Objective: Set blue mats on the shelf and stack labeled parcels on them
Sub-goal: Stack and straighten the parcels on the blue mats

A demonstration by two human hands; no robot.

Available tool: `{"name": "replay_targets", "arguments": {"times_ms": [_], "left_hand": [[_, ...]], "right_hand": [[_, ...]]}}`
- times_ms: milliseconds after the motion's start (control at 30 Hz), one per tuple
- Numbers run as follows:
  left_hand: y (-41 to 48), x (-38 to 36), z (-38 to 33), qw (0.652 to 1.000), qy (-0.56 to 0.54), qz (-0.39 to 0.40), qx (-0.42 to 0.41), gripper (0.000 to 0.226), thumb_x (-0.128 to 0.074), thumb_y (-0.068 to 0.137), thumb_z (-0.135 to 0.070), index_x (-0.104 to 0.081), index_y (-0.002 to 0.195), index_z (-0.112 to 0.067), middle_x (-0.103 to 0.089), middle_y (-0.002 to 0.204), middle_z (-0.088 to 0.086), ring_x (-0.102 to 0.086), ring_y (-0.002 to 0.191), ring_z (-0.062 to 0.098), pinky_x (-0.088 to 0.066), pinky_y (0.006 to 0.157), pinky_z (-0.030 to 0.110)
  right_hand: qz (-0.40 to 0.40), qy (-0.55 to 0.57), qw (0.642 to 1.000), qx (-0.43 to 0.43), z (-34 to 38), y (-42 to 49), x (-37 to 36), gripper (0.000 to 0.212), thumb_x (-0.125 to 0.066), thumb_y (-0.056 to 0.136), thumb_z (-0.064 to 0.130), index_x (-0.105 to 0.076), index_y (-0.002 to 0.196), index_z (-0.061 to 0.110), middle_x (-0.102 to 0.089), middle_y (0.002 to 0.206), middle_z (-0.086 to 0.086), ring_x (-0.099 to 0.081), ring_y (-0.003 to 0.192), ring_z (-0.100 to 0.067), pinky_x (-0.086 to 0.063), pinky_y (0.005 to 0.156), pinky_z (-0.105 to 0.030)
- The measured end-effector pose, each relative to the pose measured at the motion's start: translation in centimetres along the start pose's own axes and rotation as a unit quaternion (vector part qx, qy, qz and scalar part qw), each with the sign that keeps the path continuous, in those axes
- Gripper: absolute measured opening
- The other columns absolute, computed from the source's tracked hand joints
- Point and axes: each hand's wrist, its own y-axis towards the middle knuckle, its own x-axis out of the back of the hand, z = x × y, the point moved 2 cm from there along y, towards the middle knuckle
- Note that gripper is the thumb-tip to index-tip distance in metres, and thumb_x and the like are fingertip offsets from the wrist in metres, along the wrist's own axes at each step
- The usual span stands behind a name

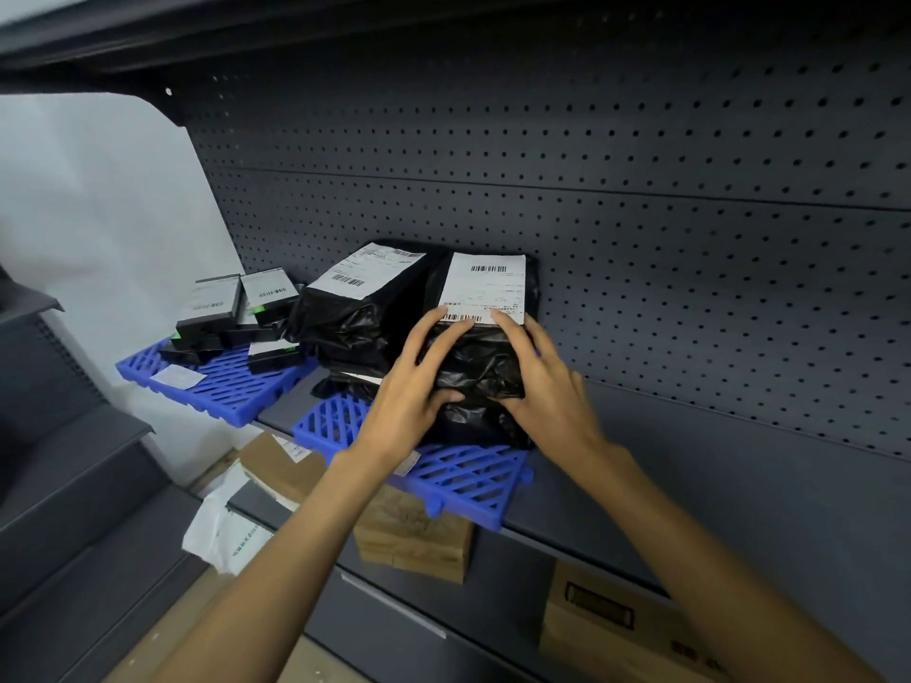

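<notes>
Parcel: the black labeled parcel [475, 359] stands on the near blue mat [463, 478], touching the neighbour parcel [360, 313].
Left hand [419, 386]: fingers spread over the top, thumb pinching the front fold, so it grips the parcel.
Right hand [540, 382]: grips the parcel's right side likewise.
Doing it well: probably square it against the neighbour, label up, before letting go. The plastic looks slippery.
</notes>
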Motion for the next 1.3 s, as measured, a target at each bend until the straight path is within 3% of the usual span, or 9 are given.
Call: {"name": "replay_targets", "arguments": {"times_ms": [100,200,300,500,733,933,1133,1300], "left_hand": [[-0.6,0.0,0.3,0.999,0.034,0.011,0.001,0.096,-0.077,0.081,-0.012,-0.02,0.155,-0.032,-0.005,0.163,-0.008,-0.033,0.142,0.02,-0.057,0.088,0.043],[-1.6,-0.6,0.2,0.992,0.12,0.039,0.028,0.119,-0.086,0.069,-0.031,-0.005,0.156,-0.039,0.009,0.165,-0.009,-0.02,0.149,0.03,-0.048,0.101,0.052],[-1.8,-1.2,-0.1,0.98,0.184,0.049,0.051,0.128,-0.088,0.066,-0.027,0.003,0.155,-0.042,0.013,0.164,-0.006,-0.016,0.149,0.033,-0.041,0.108,0.054],[-1.2,-0.6,1.1,0.977,0.206,0.051,0.033,0.132,-0.09,0.061,-0.026,0.0,0.155,-0.041,0.004,0.165,-0.002,-0.025,0.144,0.034,-0.041,0.108,0.05],[-1.1,-0.4,2.2,0.967,0.252,0.026,0.005,0.135,-0.091,0.053,-0.037,-0.004,0.156,-0.039,-0.003,0.165,-0.003,-0.013,0.15,0.034,-0.03,0.113,0.052],[-0.5,0.2,4.0,0.957,0.288,0.012,-0.028,0.134,-0.09,0.052,-0.043,-0.005,0.156,-0.038,-0.004,0.166,-0.003,0.006,0.152,0.036,0.004,0.121,0.053],[0.3,1.0,5.9,0.952,0.301,0.018,-0.053,0.133,-0.09,0.055,-0.043,-0.004,0.156,-0.038,-0.004,0.166,-0.002,0.006,0.151,0.038,0.01,0.119,0.054],[0.4,1.6,6.3,0.948,0.301,0.015,-0.105,0.127,-0.084,0.06,-0.053,-0.003,0.157,-0.035,-0.003,0.166,0.002,0.006,0.151,0.039,0.008,0.118,0.057]], "right_hand": [[0.002,0.0,1.0,0.01,0.1,-0.2,-0.8,0.112,-0.077,0.081,0.016,0.004,0.151,0.05,-0.011,0.163,-0.002,-0.063,0.107,-0.033,-0.053,0.077,-0.043],[0.023,0.027,0.999,0.021,-0.7,-0.7,-1.4,0.129,-0.087,0.07,0.023,0.01,0.149,0.053,-0.005,0.164,0.002,-0.062,0.113,-0.031,-0.055,0.072,-0.044],[0.025,0.045,0.999,0.011,-0.9,-0.5,-1.9,0.139,-0.092,0.061,0.015,0.008,0.148,0.056,-0.004,0.164,0.005,-0.062,0.114,-0.03,-0.054,0.071,-0.044],[0.004,0.066,0.998,-0.008,0.0,-0.3,-3.0,0.137,-0.09,0.062,0.005,0.003,0.148,0.057,-0.004,0.164,0.008,-0.059,0.117,-0.032,-0.051,0.083,-0.054],[-0.006,0.05,0.998,-0.025,0.7,-0.6,-3.4,0.135,-0.088,0.066,0.005,0.007,0.148,0.056,-0.004,0.164,0.004,-0.06,0.116,-0.032,-0.051,0.085,-0.053],[-0.018,0.055,0.997,-0.056,2.5,-0.7,-4.0,0.133,-0.085,0.07,0.002,0.009,0.148,0.056,-0.001,0.165,0.004,-0.055,0.122,-0.031,-0.046,0.093,-0.056],[-0.037,0.024,0.995,-0.092,4.5,-0.1,-5.2,0.132,-0.081,0.073,-0.001,0.013,0.148,0.055,0.001,0.165,0.001,-0.062,0.109,-0.035,-0.053,0.078,-0.045],[-0.06,-0.008,0.992,-0.115,5.2,-0.1,-5.6,0.128,-0.082,0.072,0.0,0.006,0.15,0.051,-0.007,0.164,0.0,-0.058,0.116,-0.034,-0.051,0.075,-0.047]]}}
